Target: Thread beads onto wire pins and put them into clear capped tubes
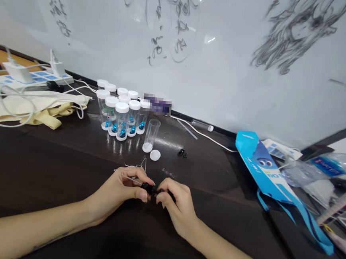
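Note:
My left hand (126,187) and my right hand (174,203) meet over the dark table (68,169), both pinched on a small black part (152,189) held between their fingertips. A thin wire (142,165) rises from the left hand's fingers. Just beyond the hands stands an open clear vial (151,135), its white lid (155,155) lying beside it. Another small black part (182,153) lies on the table to the right of the lid.
Several capped vials (122,113) with blue beads cluster at the back. A cream cloth bag (34,106) and a power strip with chargers (27,76) lie far left. A blue bag (265,168) and a water bottle (328,167) lie right. A whiteboard wall (227,50) stands behind.

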`<action>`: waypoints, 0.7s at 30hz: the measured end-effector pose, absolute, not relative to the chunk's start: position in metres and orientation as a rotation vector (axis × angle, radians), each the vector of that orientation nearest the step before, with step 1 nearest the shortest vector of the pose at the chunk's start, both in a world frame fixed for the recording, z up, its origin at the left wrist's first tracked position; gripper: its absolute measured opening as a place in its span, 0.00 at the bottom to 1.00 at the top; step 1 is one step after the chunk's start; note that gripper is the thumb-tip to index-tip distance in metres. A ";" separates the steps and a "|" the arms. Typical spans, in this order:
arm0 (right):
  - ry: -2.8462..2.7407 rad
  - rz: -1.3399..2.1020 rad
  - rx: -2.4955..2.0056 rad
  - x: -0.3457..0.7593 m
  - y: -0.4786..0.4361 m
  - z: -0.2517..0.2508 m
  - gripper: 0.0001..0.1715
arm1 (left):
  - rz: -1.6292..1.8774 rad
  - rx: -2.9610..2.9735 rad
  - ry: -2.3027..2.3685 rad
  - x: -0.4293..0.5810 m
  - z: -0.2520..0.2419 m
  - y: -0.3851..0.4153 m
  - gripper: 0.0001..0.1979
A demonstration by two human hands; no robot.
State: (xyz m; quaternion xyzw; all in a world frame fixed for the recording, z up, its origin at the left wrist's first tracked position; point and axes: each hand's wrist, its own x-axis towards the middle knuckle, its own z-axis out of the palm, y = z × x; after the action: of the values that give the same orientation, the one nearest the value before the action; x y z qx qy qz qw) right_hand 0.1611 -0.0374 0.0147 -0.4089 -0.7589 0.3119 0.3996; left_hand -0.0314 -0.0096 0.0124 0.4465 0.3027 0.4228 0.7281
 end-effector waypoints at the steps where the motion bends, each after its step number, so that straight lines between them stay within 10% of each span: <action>1: -1.919 0.783 -1.034 0.161 -0.037 0.015 0.13 | 0.933 0.985 0.664 -0.032 0.012 -0.010 0.10; 21: -1.893 0.779 -1.099 0.159 -0.036 0.015 0.03 | 0.930 0.982 0.739 -0.030 0.011 -0.009 0.11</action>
State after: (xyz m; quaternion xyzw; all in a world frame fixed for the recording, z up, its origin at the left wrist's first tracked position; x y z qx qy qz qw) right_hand 0.1590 -0.0359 0.0155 -0.4341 -0.7477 0.3074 0.3976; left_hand -0.0300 -0.0089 0.0110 0.4436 0.3338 0.4203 0.7177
